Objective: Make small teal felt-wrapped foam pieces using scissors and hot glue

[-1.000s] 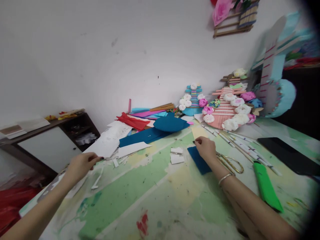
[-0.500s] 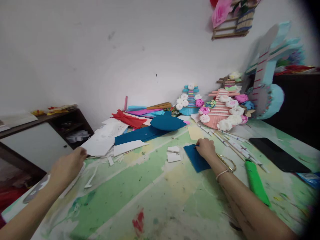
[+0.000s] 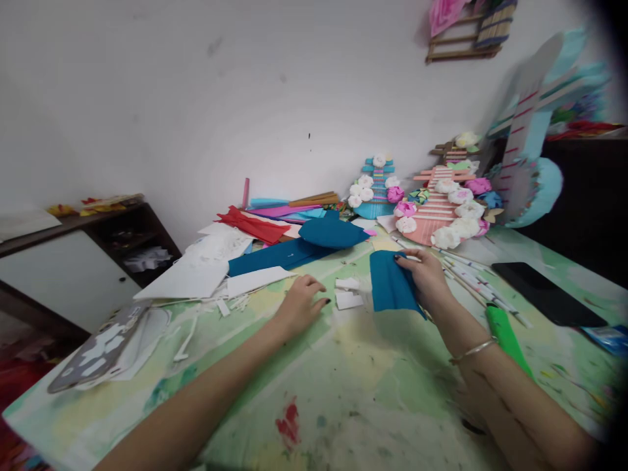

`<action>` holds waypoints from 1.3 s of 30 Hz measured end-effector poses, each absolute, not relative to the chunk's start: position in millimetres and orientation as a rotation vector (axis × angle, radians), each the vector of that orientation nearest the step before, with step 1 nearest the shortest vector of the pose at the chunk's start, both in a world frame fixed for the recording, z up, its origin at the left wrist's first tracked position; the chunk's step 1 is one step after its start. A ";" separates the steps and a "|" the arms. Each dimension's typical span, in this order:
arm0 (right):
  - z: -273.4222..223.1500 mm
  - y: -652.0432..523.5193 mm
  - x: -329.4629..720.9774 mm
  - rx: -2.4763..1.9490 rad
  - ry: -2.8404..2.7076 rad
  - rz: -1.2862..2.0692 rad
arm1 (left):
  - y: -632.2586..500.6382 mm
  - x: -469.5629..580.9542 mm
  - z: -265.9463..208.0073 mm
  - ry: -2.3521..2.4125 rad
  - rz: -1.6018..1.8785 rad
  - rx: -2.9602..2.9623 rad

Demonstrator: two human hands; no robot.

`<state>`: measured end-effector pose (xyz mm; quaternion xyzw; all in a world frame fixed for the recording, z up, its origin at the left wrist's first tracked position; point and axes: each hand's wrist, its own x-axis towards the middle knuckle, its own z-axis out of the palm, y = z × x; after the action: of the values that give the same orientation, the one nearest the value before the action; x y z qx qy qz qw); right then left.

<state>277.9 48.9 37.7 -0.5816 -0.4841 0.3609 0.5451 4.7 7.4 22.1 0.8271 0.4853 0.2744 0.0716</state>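
A piece of dark blue crepe paper (image 3: pixel 392 284) is raised off the table in my right hand (image 3: pixel 429 278), pinched at its upper right side with the thumb in front. My left hand (image 3: pixel 301 306) hangs over the middle of the table, thumb and fingers apart, holding nothing. Small folded white paper pieces (image 3: pixel 348 299) lie between my two hands. Behind them rests a larger blue crepe paper sheet (image 3: pixel 275 258), with a white paper strip (image 3: pixel 258 281) in front of it.
White sheets (image 3: pixel 189 278) and red paper (image 3: pixel 252 226) lie at the back left. Flower-decorated pipa-shaped crafts (image 3: pixel 375 190) stand by the wall. Several marker pens (image 3: pixel 478 281), a green roll (image 3: pixel 507 337) and a black phone (image 3: pixel 547 294) are at right. A grey case (image 3: pixel 98 353) lies at left.
My right hand has lifted the blue crepe paper off the table. My left hand has moved right, from beside the white sheets to the middle, and its fingers have spread.
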 end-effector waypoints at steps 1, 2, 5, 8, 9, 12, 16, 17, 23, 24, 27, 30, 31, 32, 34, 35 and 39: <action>35.4 43.0 278.3 -1.378 -1.140 0.906 | 13.6 17.0 20.0 1.432 0.815 2.445; 32.5 37.4 278.7 -1.387 -1.143 0.951 | 19.9 26.3 17.6 1.426 0.819 2.420; 22.3 25.7 279.9 -1.456 -1.203 1.023 | 34.8 38.6 7.9 1.443 0.825 2.349; 13.9 24.7 281.5 -1.534 -1.276 0.966 | 39.0 37.8 -1.6 1.449 0.852 2.284; 11.7 26.2 281.8 -1.547 -1.298 0.937 | 38.6 36.8 -3.8 1.449 0.867 2.261; 5.5 31.2 281.2 -1.555 -1.333 0.886 | 36.4 34.1 -6.7 1.432 0.902 2.177; 1.5 30.6 277.6 -1.517 -1.322 0.911 | 36.3 31.0 -5.2 1.336 0.919 2.040; 2.0 29.0 276.5 -1.496 -1.312 0.928 | 36.5 30.3 -4.4 1.306 0.922 2.005; 10.4 19.2 269.9 -1.341 -1.282 1.044 | 36.5 27.8 1.9 1.166 1.125 1.564; 11.5 18.1 269.0 -1.323 -1.286 1.054 | 36.1 28.0 3.1 1.135 1.155 1.500; 14.0 14.4 265.3 -1.272 -1.312 1.103 | 32.5 30.5 6.1 1.004 1.195 1.344; 17.1 9.6 259.2 -1.228 -1.332 1.155 | 25.0 35.1 7.5 0.909 1.142 1.282; 18.3 7.9 256.7 -1.217 -1.334 1.165 | 22.1 36.6 7.8 0.895 1.119 1.275; 19.5 6.2 254.2 -1.206 -1.335 1.171 | 19.3 37.8 8.3 0.889 1.100 1.272; 21.7 3.1 249.7 -1.186 -1.337 1.176 | 14.9 38.9 10.0 0.894 1.076 1.281; 22.7 1.8 248.0 -1.177 -1.337 1.179 | 13.4 38.5 11.3 0.906 1.073 1.293; 26.3 -1.9 245.1 -1.141 -1.314 1.211 | 12.6 32.2 18.2 1.001 1.044 1.398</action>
<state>245.1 -1.9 26.3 -0.4694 -0.5407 0.4982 0.4891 32.2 12.6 18.2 0.5871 0.4202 0.4385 0.5353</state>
